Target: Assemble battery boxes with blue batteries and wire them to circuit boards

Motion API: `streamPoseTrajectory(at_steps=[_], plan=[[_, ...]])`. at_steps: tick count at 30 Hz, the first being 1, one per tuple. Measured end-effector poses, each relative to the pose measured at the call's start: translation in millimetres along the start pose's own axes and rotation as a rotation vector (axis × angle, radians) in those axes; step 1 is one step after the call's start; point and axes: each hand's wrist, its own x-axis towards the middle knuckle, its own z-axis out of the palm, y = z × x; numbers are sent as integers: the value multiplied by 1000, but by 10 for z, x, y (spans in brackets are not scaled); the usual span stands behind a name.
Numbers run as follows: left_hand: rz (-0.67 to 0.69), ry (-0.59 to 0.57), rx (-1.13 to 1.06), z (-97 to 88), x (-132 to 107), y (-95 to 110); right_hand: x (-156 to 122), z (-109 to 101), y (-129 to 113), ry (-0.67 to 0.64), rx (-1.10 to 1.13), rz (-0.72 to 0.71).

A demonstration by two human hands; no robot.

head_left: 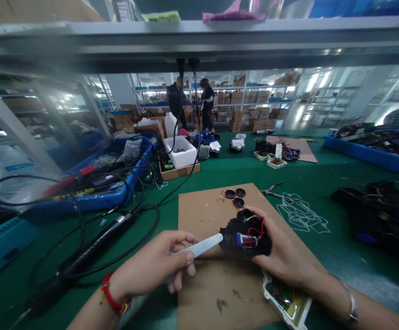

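Observation:
My left hand (166, 263) is closed around a pale, whitish plastic stick (204, 245), whose rounded tip meets or nearly meets the black housing. My right hand (285, 250) grips that black plastic housing (232, 236) from its right side, thumb below and fingers above. Red wires and a blue-and-white part show inside the housing's open face. Below my right wrist lies a white-framed panel (285, 302) with a circuit board and red wires, partly hidden by the hand. Several small round black parts (238, 202) rest on the cardboard sheet (199, 211) beyond the housing.
Pliers (272, 189) and tangled white wire (302, 213) lie right of the cardboard. A blue bin (117, 195) and a black-handled corded tool (96, 243) are on the left. Another blue bin (374, 151) and black assemblies (381, 220) are at right. Two people (190, 103) stand far back.

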Motion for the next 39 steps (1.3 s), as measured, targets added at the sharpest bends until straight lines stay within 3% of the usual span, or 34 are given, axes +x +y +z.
streamPoseTrajectory(at_steps=[8,11,14,17,19,23,25,28,33,35,37,39], plan=[[34,3,173,66,-21,-13,81,-187,29,-105,-184,-227],[47,4,282,110,-16,10,96,-213,27,-143,-201,-253],[130,75,429,163,9,-5,106,-223,23,-139,-200,-246],[302,201,716,222,71,-97,127,-241,30,-118,-185,-189],[441,295,974,253,129,-193,149,-266,47,-109,-114,-73],[633,369,1280,295,228,-341,200,-349,82,-220,131,153],[607,369,1180,315,249,-337,212,-392,76,-261,173,178],[436,303,797,326,239,-254,201,-432,25,-242,63,103],[90,-79,213,259,201,-201,160,-434,-96,-278,-88,-86],[-1,-142,80,252,197,-209,152,-435,-130,-286,-107,-128],[-8,-73,139,288,185,-193,149,-438,-149,-264,-123,-155],[71,119,380,363,163,-156,150,-435,-158,-243,-130,-156]])
